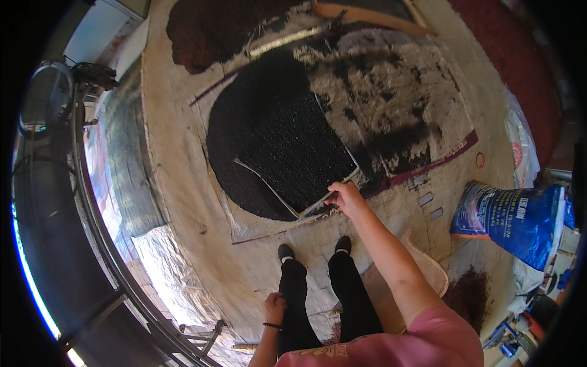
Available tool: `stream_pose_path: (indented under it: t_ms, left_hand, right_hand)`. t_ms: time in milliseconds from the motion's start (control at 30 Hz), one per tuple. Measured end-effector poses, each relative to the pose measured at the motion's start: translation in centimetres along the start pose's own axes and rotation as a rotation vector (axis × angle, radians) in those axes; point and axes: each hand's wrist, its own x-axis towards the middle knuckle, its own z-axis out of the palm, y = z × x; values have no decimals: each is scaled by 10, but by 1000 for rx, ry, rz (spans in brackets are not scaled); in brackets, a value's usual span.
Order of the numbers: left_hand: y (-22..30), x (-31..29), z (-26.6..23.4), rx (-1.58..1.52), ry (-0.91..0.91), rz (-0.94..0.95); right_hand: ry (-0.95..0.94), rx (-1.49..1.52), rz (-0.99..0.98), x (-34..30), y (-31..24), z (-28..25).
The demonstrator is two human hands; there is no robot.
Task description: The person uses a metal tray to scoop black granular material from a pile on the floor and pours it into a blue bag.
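My right hand [345, 197] reaches forward and grips the near right edge of a square, thin-rimmed panel [299, 153], fingers wrapped round its rim. The panel's surface is black and grainy; whether it is mesh or a filled tray I cannot tell. It lies tilted over a rounded spread of black granules [235, 131], which rests on a light, stained sheet [391, 104]. My left hand [274, 307], with a dark bracelet at the wrist, hangs by my left thigh, its fingers curled and nothing visible in them.
A blue printed sack [510, 217] stands to the right, near a clear plastic bag [521, 144]. A wooden frame [373, 15] and a dark reddish pile [202, 30] lie at the far side. Metal rails [101, 214] run along the left. Tools [520, 333] clutter the lower right.
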Motion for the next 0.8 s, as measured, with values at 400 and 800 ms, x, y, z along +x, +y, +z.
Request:
stream_pose_path:
  t_ms: [400,800]
  left_hand:
    - [5,-39,-42,-275,11,-430]
    - [156,34,-28,-115,-231,-208]
  right_hand:
    - [-115,57,-131,-108,-116,35]
    - [56,138,-264,-211,-215,-15]
